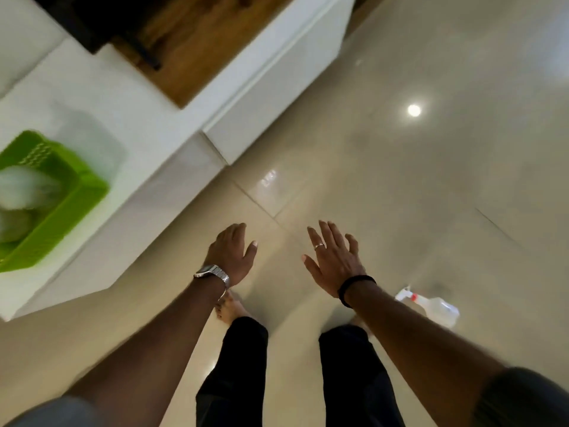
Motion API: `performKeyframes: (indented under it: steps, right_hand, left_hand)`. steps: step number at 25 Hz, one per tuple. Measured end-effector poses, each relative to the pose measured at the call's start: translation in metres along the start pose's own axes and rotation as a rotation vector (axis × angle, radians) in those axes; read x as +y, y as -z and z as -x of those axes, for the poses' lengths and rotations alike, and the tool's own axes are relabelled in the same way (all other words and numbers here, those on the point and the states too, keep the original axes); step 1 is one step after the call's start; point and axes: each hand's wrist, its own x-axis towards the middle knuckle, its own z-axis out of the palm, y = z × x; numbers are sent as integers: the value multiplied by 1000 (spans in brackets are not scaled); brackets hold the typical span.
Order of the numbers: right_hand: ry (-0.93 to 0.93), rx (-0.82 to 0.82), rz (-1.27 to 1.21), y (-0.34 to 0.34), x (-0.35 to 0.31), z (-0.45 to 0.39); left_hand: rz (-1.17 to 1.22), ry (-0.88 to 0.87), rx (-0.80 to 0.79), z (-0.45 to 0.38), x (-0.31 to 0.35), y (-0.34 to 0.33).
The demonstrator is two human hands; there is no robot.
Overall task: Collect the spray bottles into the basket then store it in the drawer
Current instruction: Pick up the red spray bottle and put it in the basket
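A green plastic basket sits on the white cabinet top at the far left, with blurred pale bottles lying inside it. A clear spray bottle with a white and red nozzle lies on its side on the tiled floor, just right of my right forearm. My left hand, with a metal watch on the wrist, hovers open over the floor. My right hand, wearing a ring and a dark wristband, is also open with fingers spread. Neither hand touches anything.
A low white cabinet with flat drawer fronts runs along the left and top, with a wooden surface behind it. The glossy beige tiled floor fills the right side. My legs and bare feet stand below my hands.
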Motion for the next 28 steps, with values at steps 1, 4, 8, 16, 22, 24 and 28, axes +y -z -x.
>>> performKeyframes:
  steps: [1, 4, 8, 16, 22, 24, 28]
  right_hand:
    - [-54, 0, -26, -4, 29, 15]
    - [-233, 5, -132, -18, 113, 58]
    - [-444, 44, -275, -52, 226, 122]
    - [-736, -28, -366, -156, 383, 229]
    - [-763, -115, -407, -208, 429, 217]
    - [-751, -128, -410, -226, 441, 196]
    - [-711, -129, -371, -266, 459, 150]
  left_hand:
    - [-33, -40, -16, -5, 25, -7]
    - [-124, -172, -60, -19, 111, -37]
    - [-227, -372, -158, -29, 242, -104]
    - [-171, -386, -404, 3, 418, -273]
    - [-150, -282, -598, 14, 433, -368]
    - [-169, -276, -620, 1, 429, -394]
    - [-254, -309, -630, -39, 420, -442]
